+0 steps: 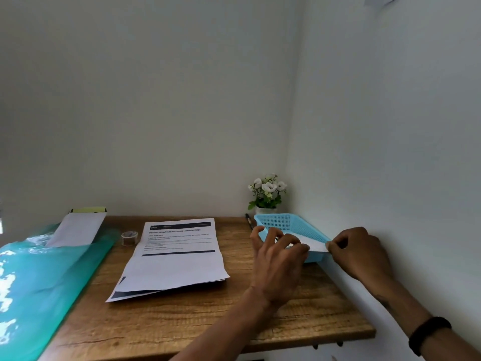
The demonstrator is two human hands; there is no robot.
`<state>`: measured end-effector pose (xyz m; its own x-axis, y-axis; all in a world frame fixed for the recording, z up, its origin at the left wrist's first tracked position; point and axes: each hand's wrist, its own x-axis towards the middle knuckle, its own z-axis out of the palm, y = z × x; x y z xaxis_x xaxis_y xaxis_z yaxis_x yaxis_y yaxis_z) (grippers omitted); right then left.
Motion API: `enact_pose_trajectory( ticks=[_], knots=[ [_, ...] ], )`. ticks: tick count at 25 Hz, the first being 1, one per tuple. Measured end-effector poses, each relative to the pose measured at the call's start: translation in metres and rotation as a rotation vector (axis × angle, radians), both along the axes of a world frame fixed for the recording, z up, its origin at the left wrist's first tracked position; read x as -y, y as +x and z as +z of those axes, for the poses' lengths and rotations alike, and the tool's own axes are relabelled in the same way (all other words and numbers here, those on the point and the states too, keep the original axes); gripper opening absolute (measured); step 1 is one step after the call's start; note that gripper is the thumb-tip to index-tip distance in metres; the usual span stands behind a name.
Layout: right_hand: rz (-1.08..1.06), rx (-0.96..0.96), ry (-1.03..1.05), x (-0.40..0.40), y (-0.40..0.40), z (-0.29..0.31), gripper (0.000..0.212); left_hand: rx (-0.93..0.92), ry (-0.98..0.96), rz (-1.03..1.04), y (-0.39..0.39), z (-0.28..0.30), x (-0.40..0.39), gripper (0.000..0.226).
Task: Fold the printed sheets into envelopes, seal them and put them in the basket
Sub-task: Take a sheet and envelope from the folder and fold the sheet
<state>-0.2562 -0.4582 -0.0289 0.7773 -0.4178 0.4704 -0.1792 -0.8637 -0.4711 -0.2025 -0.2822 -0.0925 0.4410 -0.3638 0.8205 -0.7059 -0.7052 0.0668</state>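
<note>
Bare wooden desk (260, 316) lies open along the near edge and between the printed sheets (177, 256) and the blue basket (289, 222). The basket sits tight against the right wall (390, 152), so nothing passes on that side. Both hands crowd its near rim: left hand (278, 259) and right hand (361, 251) on a white folded paper (313, 244). Behind it a flower pot (266, 194) and what looks like a pen (249, 220) fill the corner. A tape roll (129, 237) and green plastic sheet (44, 277) block the left.

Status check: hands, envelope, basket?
Both hands, left and right, pinch folded envelope over blue basket. Printed sheets wait on desk. Nothing blocking.
</note>
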Motion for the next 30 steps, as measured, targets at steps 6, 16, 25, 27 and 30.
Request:
enact_pose_trajectory(
  ticks=[6, 16, 25, 27, 30],
  knots=[
    [-0.095, 0.159, -0.381, -0.039, -0.006, 0.009, 0.030, -0.254, -0.117, -0.068, 0.006, 0.024, -0.024, 0.055],
    [0.462, 0.001, 0.072, -0.186, 0.108, -0.018, 0.015, -0.512, -0.209, 0.277, 0.071, 0.049, -0.230, 0.026],
    [0.616, -0.196, 0.317, -0.198, 0.203, -0.046, 0.068, -0.614, -0.187, 0.418, 0.123, -0.007, -0.304, 0.041],
    [0.657, -0.117, 0.505, -0.199, 0.207, -0.058, 0.060, -0.577, -0.208, 0.426, 0.130, -0.011, -0.303, 0.040],
    [0.619, 0.042, 0.561, -0.198, 0.213, -0.067, 0.048, -0.561, -0.247, 0.426, 0.136, -0.019, -0.300, 0.039]
  ],
)
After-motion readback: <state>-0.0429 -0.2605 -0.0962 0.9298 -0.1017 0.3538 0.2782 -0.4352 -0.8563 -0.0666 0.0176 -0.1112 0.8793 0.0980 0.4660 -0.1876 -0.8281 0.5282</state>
